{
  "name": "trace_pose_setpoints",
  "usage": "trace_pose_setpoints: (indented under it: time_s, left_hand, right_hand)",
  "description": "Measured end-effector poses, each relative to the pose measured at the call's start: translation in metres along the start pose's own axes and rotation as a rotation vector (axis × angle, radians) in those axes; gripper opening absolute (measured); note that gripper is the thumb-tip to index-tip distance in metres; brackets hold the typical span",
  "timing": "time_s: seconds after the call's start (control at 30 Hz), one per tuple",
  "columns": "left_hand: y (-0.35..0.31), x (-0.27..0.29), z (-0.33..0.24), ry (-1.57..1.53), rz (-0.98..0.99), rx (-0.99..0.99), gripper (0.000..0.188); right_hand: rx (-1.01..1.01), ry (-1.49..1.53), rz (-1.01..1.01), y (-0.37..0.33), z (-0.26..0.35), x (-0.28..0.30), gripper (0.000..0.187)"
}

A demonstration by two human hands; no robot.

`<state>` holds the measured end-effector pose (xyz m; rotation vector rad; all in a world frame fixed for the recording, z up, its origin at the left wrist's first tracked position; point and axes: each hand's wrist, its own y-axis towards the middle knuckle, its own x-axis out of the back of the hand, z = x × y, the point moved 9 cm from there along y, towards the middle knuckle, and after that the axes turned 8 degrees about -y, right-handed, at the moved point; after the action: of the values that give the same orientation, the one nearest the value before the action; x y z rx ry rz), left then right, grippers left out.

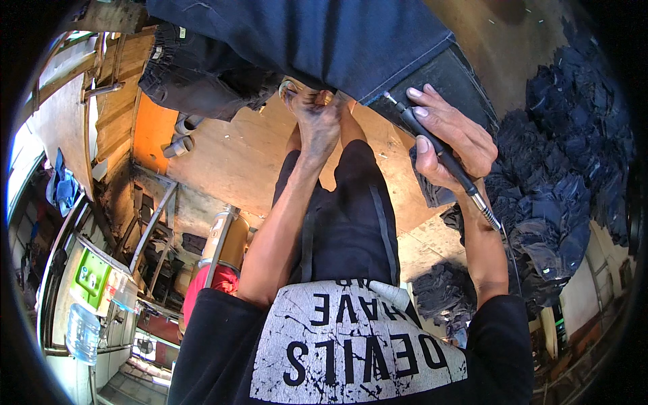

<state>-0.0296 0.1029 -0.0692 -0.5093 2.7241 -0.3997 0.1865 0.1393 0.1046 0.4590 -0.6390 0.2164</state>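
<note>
My right hand holds a black pen-shaped rotary tool handpiece. A spring sleeve and a thin cable trail from its back end. Its narrow metal tip is at the lower edge of the dark blue denim garment, beside a light stitched seam. A dark flat board shows from the end of the garment. Under the garment's near edge, my left hand is closed with fingers curled. What it grips is hidden, and a small roundish thing beside it is unclear.
Dark trousers hang or lie to the left of the denim. Large heaps of dark garments are on the right, with a smaller pile below. Sandals rest on the floor at left. A water bottle and green tray stand farther left.
</note>
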Motion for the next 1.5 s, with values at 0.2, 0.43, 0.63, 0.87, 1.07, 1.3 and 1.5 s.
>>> trace_pose_setpoints:
  time_s: [0.2, 0.43, 0.63, 0.87, 1.07, 1.3, 1.5]
  left_hand:
    - [0.005, 0.009, 0.009, 0.029, 0.041, -0.003, 0.011]
    - [0.003, 0.012, 0.016, -0.007, 0.049, 0.006, 0.013]
    - [0.004, 0.008, 0.013, -0.054, 0.046, 0.026, 0.013]
    - [0.003, 0.007, 0.015, -0.022, 0.052, 0.017, 0.010]
    - [0.006, 0.004, 0.021, 0.040, 0.064, 0.007, 0.015]
    - [0.006, 0.013, 0.038, -0.018, 0.055, 0.002, 0.009]
    - [0.007, 0.033, 0.054, 0.164, -0.085, -0.108, 0.005]
  right_hand:
    - [-0.015, -0.043, 0.006, 0.003, 0.000, -0.002, 0.027]
    - [-0.026, -0.049, -0.011, 0.001, -0.002, -0.001, 0.028]
    - [-0.051, -0.069, -0.026, -0.001, -0.004, 0.002, 0.028]
    - [-0.061, -0.066, -0.056, -0.001, -0.006, 0.005, 0.026]
    - [-0.081, -0.053, -0.066, -0.003, -0.010, 0.008, 0.025]
    - [-0.046, 0.037, -0.054, -0.004, -0.006, 0.009, 0.027]
    - [-0.026, 0.050, -0.020, -0.004, -0.006, 0.002, 0.028]
